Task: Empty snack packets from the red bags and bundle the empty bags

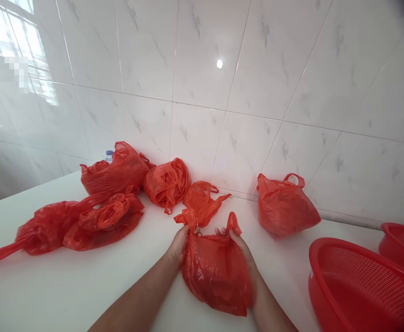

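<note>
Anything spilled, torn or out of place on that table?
Nothing stands out. The red bag held by the left hand and right hand shows no visible tear, and I see no spill on the white table. What's inside can't be told.

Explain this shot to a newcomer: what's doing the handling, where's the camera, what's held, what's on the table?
No robot here: these are a person's bare hands. The single picture comes from a camera worn on that person's head, looking forward and down. The left hand and right hand grip a filled red bag near its top, one on each side. On the white table are more red plastic bags: a group to the left, a crumpled bag just beyond the hands, and a bulging bag to the right. A large basket and another basket are at far right. The bags' contents can't be made out.
</note>
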A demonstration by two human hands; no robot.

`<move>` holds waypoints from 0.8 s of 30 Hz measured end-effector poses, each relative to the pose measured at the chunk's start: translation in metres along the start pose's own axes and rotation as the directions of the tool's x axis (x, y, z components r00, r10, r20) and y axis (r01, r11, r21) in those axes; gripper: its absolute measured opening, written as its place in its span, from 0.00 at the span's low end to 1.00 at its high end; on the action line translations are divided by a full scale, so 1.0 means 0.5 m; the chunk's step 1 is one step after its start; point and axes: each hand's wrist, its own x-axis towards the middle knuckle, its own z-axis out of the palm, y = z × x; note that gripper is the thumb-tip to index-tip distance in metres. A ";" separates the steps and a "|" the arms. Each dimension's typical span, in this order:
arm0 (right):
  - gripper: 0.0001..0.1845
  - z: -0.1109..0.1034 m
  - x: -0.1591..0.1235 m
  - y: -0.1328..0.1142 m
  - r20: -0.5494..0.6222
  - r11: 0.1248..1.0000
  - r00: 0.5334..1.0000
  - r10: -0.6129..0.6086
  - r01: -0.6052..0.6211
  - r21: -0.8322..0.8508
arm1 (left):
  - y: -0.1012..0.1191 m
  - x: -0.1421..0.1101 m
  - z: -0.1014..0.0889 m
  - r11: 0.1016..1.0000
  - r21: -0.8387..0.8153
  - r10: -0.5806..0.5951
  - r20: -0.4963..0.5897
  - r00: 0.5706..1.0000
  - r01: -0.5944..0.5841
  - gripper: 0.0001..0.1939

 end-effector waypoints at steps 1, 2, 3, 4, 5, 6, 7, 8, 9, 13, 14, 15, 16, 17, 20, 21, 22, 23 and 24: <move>0.16 -0.001 0.006 -0.005 -0.015 0.995 0.999 0.038 -0.036 0.090 | 0.002 0.007 0.001 1.000 0.013 0.013 -0.008 1.000 -0.013 0.17; 0.16 -0.001 0.011 -0.010 -0.014 0.985 0.998 0.065 -0.062 0.160 | 0.003 0.012 0.002 0.999 0.031 0.024 -0.014 1.000 -0.024 0.18; 0.18 -0.001 0.015 -0.014 0.009 0.978 0.997 0.079 -0.079 0.194 | 0.003 0.016 0.004 0.998 0.051 0.037 -0.020 0.999 -0.036 0.18; 0.21 0.001 0.017 -0.017 0.041 0.974 0.995 0.088 -0.095 0.206 | 0.002 0.019 0.007 0.996 0.073 0.053 -0.026 0.998 -0.051 0.18; 0.25 0.004 0.017 -0.020 0.076 0.973 0.992 0.096 -0.110 0.204 | 0.000 0.020 0.010 0.993 0.095 0.071 -0.032 0.997 -0.068 0.17; 0.28 0.009 0.016 -0.021 0.103 0.974 0.990 0.101 -0.120 0.194 | -0.002 0.020 0.013 0.989 0.118 0.091 -0.038 0.995 -0.086 0.17; 0.30 0.014 0.014 -0.022 0.117 0.976 0.987 0.107 -0.127 0.176 | -0.004 0.019 0.016 0.984 0.142 0.110 -0.043 0.993 -0.103 0.16; 0.30 0.020 0.011 -0.021 0.117 0.980 0.987 0.111 -0.129 0.151 | -0.007 0.017 0.019 0.979 0.166 0.127 -0.048 0.991 -0.117 0.16; 0.28 0.025 0.009 -0.018 0.109 0.985 0.988 0.110 -0.123 0.119 | -0.010 0.015 0.021 0.973 0.191 0.139 -0.052 0.989 -0.127 0.15; 0.37 0.031 0.010 0.003 0.142 0.997 0.987 0.069 -0.063 -0.042 | -0.020 0.006 0.024 0.949 0.277 0.175 -0.076 0.982 -0.147 0.14; 0.43 0.030 0.013 0.010 0.175 0.996 0.983 0.060 -0.048 -0.075 | -0.022 0.005 0.024 0.946 0.289 0.178 -0.084 0.980 -0.147 0.13; 0.46 0.028 0.016 0.017 0.209 0.994 0.976 0.059 -0.038 -0.101 | -0.025 0.004 0.023 0.942 0.302 0.182 -0.087 0.979 -0.148 0.13; 0.48 0.026 0.020 0.023 0.234 0.993 0.971 0.058 -0.031 -0.117 | -0.027 0.004 0.023 0.934 0.323 0.187 -0.079 0.979 -0.153 0.11; 0.47 0.025 0.023 0.029 0.250 0.992 0.967 0.053 -0.023 -0.121 | -0.030 0.005 0.023 0.922 0.352 0.193 -0.059 0.980 -0.160 0.10; 0.35 0.017 0.034 0.042 0.206 0.997 0.978 0.015 0.001 -0.074 | -0.043 0.011 0.023 0.880 0.438 0.193 0.023 0.981 -0.184 0.07; 0.30 0.013 0.037 0.045 0.159 0.999 0.987 0.010 -0.001 -0.054 | -0.048 0.014 0.023 0.866 0.464 0.184 0.047 0.982 -0.184 0.07; 0.26 0.008 0.041 0.047 0.114 0.999 0.993 0.014 -0.009 -0.039 | -0.054 0.015 0.023 0.854 0.488 0.172 0.061 0.983 -0.180 0.07; 0.22 0.002 0.044 0.048 0.078 0.999 0.997 0.024 -0.022 -0.030 | -0.059 0.016 0.022 0.841 0.511 0.163 0.071 0.984 -0.177 0.08; 0.20 -0.003 0.046 0.049 0.055 0.999 0.998 0.035 -0.033 -0.022 | -0.064 0.015 0.021 0.824 0.537 0.165 0.080 0.983 -0.181 0.10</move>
